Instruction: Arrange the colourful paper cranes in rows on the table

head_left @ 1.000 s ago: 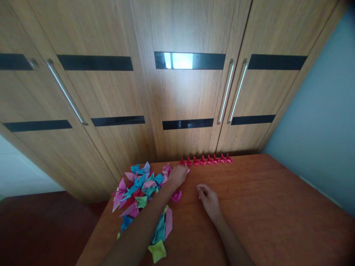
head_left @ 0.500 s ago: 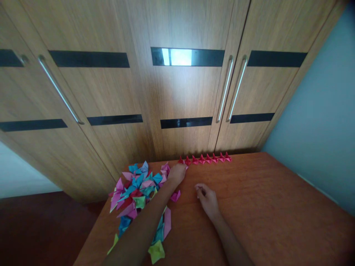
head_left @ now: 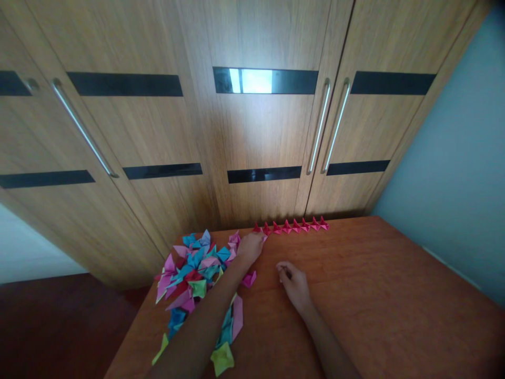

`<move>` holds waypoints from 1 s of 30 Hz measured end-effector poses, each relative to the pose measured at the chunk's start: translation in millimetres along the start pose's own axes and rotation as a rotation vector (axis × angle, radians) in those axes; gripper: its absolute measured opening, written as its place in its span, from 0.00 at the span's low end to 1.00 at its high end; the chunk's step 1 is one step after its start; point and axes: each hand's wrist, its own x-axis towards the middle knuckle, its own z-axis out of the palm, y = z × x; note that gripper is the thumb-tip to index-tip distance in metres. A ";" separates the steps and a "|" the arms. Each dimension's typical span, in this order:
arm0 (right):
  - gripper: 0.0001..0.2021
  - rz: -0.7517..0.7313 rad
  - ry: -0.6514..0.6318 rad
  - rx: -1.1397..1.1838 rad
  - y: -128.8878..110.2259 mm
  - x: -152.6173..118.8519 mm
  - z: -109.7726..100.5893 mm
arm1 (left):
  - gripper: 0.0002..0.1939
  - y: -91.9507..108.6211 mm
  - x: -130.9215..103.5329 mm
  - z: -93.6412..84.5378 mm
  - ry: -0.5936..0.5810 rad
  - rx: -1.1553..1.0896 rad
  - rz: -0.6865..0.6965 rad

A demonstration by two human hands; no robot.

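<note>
My left hand [head_left: 251,247] reaches to the back of the table, its fingers closed at the left end of a row of red origami pieces [head_left: 296,227]. A pink origami piece [head_left: 264,238] shows at its fingertips, mostly covered by the hand. Left of that hand and under its forearm lies a loose heap of folded paper in pink, blue, red and green [head_left: 193,273]. One magenta piece [head_left: 249,279] sits just below the left wrist. Over the middle of the table, my right hand [head_left: 295,287] has its fingers curled in, with nothing visible in them.
The brown wooden table [head_left: 379,295] stands against a wardrobe [head_left: 260,131] with long metal handles [head_left: 319,129]. A pale blue wall [head_left: 453,195] borders the right side. A yellow-green folded piece [head_left: 223,359] lies toward the near edge.
</note>
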 end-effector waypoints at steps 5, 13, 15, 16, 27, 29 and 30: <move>0.14 -0.006 -0.012 -0.024 1.1 -1.1 -0.1 | 0.12 -23.7 -34.6 -19.0 0.093 -0.017 0.010; 0.13 -0.070 -0.028 -0.094 -1.7 -3.4 0.2 | 0.10 -67.8 -111.5 -39.3 0.272 -0.062 0.049; 0.13 -0.074 -0.032 -0.106 -1.1 -3.8 0.1 | 0.11 -75.9 -122.2 -38.1 0.364 -0.048 0.002; 0.13 -0.074 -0.035 -0.111 -0.8 -4.0 -0.1 | 0.11 -79.5 -125.9 -37.5 0.389 -0.035 -0.016; 0.15 -0.031 -0.039 -0.071 0.7 -4.2 -0.5 | 0.14 -84.3 -123.3 -42.5 0.225 0.149 -0.105; 0.15 -0.036 -0.035 -0.056 1.9 -4.2 0.3 | 0.12 -84.0 -122.2 -42.9 0.173 0.167 -0.137; 0.15 -0.039 -0.034 -0.051 2.4 -4.2 0.6 | 0.11 -84.4 -122.1 -42.7 0.154 0.170 -0.146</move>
